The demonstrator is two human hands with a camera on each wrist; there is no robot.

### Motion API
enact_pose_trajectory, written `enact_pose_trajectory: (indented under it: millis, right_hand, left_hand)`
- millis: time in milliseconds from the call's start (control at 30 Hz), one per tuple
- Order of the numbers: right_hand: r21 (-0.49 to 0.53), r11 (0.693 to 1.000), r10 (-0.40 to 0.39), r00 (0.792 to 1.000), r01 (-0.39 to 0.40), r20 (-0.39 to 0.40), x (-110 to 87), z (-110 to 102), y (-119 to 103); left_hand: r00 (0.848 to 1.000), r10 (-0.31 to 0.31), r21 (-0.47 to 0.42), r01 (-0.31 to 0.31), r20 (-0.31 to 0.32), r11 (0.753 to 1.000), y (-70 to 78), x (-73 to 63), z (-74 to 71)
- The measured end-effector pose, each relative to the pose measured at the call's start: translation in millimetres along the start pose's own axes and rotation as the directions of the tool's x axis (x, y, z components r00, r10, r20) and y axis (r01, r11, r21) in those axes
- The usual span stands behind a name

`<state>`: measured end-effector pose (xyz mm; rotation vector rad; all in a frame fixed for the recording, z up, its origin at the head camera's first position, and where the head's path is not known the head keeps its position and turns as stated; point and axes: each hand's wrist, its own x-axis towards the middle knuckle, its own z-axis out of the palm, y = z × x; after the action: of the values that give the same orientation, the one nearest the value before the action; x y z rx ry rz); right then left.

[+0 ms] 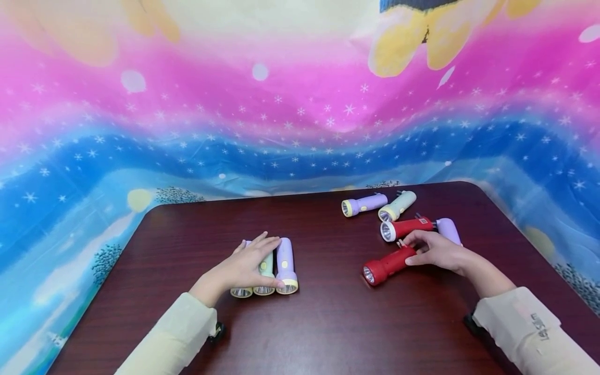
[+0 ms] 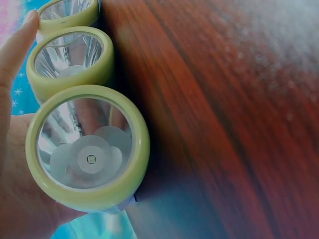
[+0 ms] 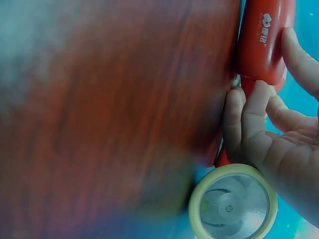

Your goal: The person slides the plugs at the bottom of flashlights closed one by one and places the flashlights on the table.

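Note:
My left hand [image 1: 244, 266] lies across three flashlights set side by side. Its thumb touches the head of the right-hand purple flashlight [image 1: 285, 255], and its fingers reach that one's tail end. Partly covered by the hand are a green flashlight [image 1: 267, 267] and another purple flashlight [image 1: 241, 293]. The left wrist view shows their yellow-rimmed heads in a row, the closest flashlight head [image 2: 89, 154] largest. On the right, my right hand [image 1: 438, 252] pinches a red flashlight [image 1: 388, 264] by its rear, thumb on its side. Several fingers [image 3: 255, 107] curl behind its tail in the right wrist view.
Behind the right hand lie a second red flashlight [image 1: 408, 228] and a purple flashlight [image 1: 448, 230], partly hidden. Farther back are a purple flashlight [image 1: 370, 202] and a green flashlight [image 1: 402, 204]. A patterned cloth [image 1: 290, 130] hangs round the dark wooden table [image 1: 319, 328].

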<state>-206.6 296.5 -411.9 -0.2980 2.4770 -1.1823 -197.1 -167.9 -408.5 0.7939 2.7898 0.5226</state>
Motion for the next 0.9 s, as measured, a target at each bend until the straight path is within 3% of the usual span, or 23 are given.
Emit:
enact_pose_trajectory:
  millis: [367,533,667,900]
  right_hand:
    - [0.019,0.996,-0.086,0.996,0.086,-0.030,-1.9,3.2,-0.5]
    - [0.046,0.998,-0.047,0.999,0.048,-0.014,-0.1,2.6,-2.2]
    - [-0.019,1.000,0.006,1.000,-0.006,-0.005,0.3,1.4,-3.0]
    - [-0.023,0.999,-0.032,0.999,0.032,0.000,0.6,-2.2,-3.6]
  left_hand:
    - [1.000,-0.002,0.009,0.002,0.003,1.000,1.7,0.1,-0.6]
    - [1.000,0.001,0.006,-0.001,0.004,1.000,1.5,-0.1,-0.5]
    - [1.000,0.002,0.002,-0.002,0.006,1.000,1.5,-0.1,-0.7]
    - [1.000,0.002,0.007,-0.002,0.007,1.000,0.3,0.6,-0.4]
